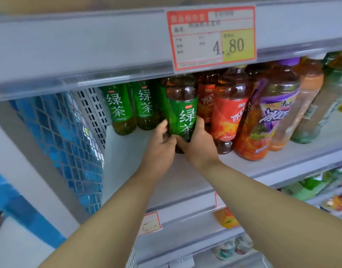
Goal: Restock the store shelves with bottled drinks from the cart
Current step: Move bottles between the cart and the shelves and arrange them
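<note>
both hands grasping one green tea bottle at its lower half, left hand on left side, right hand on right, bottle upright on shelf, just beside red tea bottle, two green bottles behind left, price tag above

My bottle is upright on or just above the shelf, about mid-depth. My left hand grips its lower left side and my right hand its lower right. Two bottles stand behind it to the left, near the side panel. A row starts just beside it and runs right. A price tag hangs on the edge of the shelf above.
</note>
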A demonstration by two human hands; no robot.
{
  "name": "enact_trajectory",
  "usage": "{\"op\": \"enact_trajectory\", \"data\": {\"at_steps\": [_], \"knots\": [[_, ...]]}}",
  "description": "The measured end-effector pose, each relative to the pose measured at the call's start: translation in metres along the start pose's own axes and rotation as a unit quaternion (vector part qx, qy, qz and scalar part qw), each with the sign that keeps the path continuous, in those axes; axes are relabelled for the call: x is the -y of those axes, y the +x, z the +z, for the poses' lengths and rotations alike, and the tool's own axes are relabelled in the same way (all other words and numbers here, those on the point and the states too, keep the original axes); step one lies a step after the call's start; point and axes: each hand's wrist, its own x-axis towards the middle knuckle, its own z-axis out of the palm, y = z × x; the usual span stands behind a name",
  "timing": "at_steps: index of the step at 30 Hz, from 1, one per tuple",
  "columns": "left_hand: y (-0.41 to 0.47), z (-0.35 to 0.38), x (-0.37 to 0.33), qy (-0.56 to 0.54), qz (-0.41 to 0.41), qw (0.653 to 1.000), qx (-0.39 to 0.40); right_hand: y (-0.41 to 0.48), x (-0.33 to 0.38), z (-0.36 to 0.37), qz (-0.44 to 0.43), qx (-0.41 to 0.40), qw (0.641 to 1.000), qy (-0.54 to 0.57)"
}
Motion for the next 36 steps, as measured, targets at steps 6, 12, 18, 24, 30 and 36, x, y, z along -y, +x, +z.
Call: {"op": "enact_trajectory", "data": {"at_steps": [6, 12, 18, 24, 30, 36], "knots": [[-0.031, 0.009, -0.002, 0.034, 0.048, 0.998, -0.031, -0.033, -0.011, -0.032, -0.068, 0.039, 0.995, -0.065], [-0.118, 0.057, 0.009, 0.085, 0.195, 0.975, -0.062, -0.141, -0.077, -0.125, -0.189, 0.015, 0.976, -0.107], [-0.194, 0.161, 0.070, 0.089, 0.118, 0.987, 0.071, -0.230, -0.205, -0.212, -0.018, 0.090, 0.974, -0.206], [-0.247, 0.258, 0.141, 0.158, 0.012, 0.959, 0.236, -0.282, -0.309, -0.272, 0.160, 0.201, 0.919, -0.300], [-0.278, 0.316, 0.176, 0.214, -0.087, 0.876, 0.424, -0.302, -0.372, -0.281, 0.173, 0.350, 0.840, -0.377], [-0.295, 0.337, 0.181, 0.210, -0.138, 0.894, 0.371, -0.290, -0.396, -0.269, 0.096, 0.356, 0.822, -0.434]]}}
